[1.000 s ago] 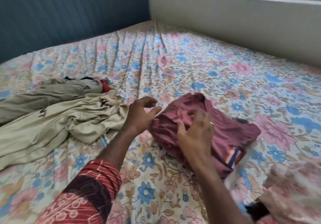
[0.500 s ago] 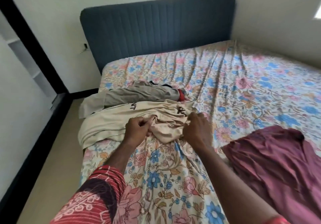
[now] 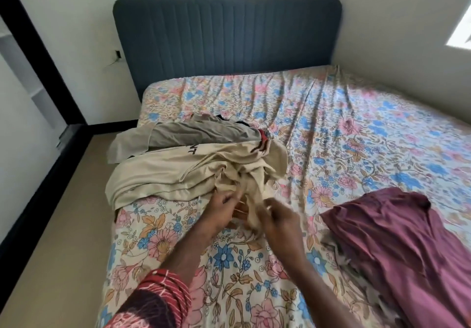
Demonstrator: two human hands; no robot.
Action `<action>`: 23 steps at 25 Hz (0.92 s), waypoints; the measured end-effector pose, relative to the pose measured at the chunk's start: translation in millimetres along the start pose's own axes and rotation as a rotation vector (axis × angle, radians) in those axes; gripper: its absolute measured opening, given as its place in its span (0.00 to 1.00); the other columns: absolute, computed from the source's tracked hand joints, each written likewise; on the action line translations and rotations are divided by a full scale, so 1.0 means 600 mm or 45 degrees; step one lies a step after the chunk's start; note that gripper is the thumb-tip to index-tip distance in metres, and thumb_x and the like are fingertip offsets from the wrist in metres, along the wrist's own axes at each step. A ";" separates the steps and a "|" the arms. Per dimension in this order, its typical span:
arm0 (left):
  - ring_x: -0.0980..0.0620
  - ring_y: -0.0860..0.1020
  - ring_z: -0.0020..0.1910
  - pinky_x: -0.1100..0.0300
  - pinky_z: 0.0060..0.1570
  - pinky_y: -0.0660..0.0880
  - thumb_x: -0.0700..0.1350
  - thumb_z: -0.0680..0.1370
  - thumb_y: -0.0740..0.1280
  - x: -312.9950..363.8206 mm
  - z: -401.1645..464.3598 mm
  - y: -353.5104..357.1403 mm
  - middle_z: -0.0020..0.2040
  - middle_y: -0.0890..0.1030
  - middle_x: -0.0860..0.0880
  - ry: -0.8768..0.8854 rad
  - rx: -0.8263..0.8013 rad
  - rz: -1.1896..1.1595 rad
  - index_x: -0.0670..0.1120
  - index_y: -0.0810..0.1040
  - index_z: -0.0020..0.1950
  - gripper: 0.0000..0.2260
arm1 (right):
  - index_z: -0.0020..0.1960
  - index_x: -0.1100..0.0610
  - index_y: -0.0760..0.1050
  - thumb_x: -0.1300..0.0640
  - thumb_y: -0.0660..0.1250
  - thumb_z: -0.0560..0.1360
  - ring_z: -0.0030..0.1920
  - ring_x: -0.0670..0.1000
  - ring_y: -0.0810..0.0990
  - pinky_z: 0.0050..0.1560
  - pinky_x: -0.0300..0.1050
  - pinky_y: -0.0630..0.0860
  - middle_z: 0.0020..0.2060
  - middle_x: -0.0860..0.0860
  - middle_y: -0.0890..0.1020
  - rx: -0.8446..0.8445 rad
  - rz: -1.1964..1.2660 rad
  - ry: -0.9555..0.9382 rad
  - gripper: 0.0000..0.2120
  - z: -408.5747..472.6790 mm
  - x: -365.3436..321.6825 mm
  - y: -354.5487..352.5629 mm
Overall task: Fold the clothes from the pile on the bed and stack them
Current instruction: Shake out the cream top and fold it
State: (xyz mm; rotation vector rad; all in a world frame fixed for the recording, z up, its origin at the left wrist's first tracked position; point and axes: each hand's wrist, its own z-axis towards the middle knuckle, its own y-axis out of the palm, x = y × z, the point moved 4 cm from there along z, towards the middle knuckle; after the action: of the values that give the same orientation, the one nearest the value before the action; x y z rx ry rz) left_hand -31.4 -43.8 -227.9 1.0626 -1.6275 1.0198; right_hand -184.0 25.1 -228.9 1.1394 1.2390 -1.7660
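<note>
A cream garment with dark lettering (image 3: 183,172) lies crumpled near the left edge of the floral-sheeted bed (image 3: 356,136). My left hand (image 3: 221,209) and my right hand (image 3: 279,219) both grip a bunched fold of its near end, drawn toward me. Behind it lies a grey garment (image 3: 198,134) with bits of black and red cloth showing at its far side. A maroon garment (image 3: 407,246) lies folded at the right, apart from my hands.
A dark blue padded headboard (image 3: 226,34) stands against the wall. The bed's left edge drops to a beige floor (image 3: 58,225) beside a black-framed wall panel (image 3: 38,55). A wall runs along the bed's right side.
My view swung left from the maroon garment to the pile. Both hands left the maroon garment, reached the cream one, took hold of it and pulled its bunched end toward me.
</note>
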 end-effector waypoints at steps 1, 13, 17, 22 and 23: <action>0.49 0.85 0.40 0.54 0.39 0.81 0.60 0.82 0.64 -0.012 -0.013 0.003 0.42 0.86 0.47 -0.042 -0.034 -0.080 0.48 0.83 0.49 0.17 | 0.48 0.52 0.81 0.51 0.65 0.83 0.27 0.44 0.80 0.27 0.39 0.76 0.33 0.48 0.84 -0.098 -0.051 -0.055 0.09 -0.039 -0.001 0.025; 0.44 0.86 0.50 0.46 0.55 0.82 0.44 0.83 0.66 -0.122 -0.074 -0.066 0.49 0.88 0.45 -0.258 0.227 -0.356 0.43 0.81 0.63 0.10 | 0.51 0.48 0.79 0.61 0.73 0.77 0.45 0.46 0.83 0.44 0.35 0.79 0.47 0.47 0.85 0.090 -0.190 0.029 0.08 0.004 0.045 0.039; 0.41 0.84 0.49 0.42 0.52 0.82 0.46 0.82 0.67 -0.106 -0.079 -0.077 0.52 0.86 0.39 -0.295 0.232 -0.655 0.41 0.81 0.61 0.12 | 0.78 0.43 0.60 0.59 0.76 0.73 0.59 0.47 0.69 0.47 0.44 0.75 0.75 0.52 0.64 -0.098 -0.604 -0.216 0.40 0.073 0.027 0.055; 0.49 0.86 0.46 0.59 0.40 0.81 0.41 0.74 0.76 -0.056 -0.101 -0.168 0.49 0.87 0.44 -0.043 0.256 -0.395 0.40 0.82 0.59 0.14 | 0.60 0.62 0.82 0.66 0.66 0.76 0.44 0.56 0.85 0.48 0.51 0.83 0.48 0.60 0.85 -0.523 -0.774 -0.180 0.13 0.247 -0.032 0.078; 0.51 0.86 0.43 0.62 0.38 0.80 0.37 0.73 0.77 -0.050 -0.106 -0.194 0.46 0.88 0.46 -0.004 0.284 -0.297 0.40 0.82 0.57 0.14 | 0.57 0.65 0.81 0.67 0.66 0.76 0.36 0.53 0.84 0.41 0.50 0.84 0.42 0.60 0.85 -0.317 -0.497 0.043 0.11 0.291 -0.050 0.049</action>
State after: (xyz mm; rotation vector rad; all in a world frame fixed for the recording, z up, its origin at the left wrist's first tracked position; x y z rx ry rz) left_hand 100.4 -11.6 -223.6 1.3682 -1.3753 1.0580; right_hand -193.5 -148.3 -183.0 0.8267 1.7396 -1.8025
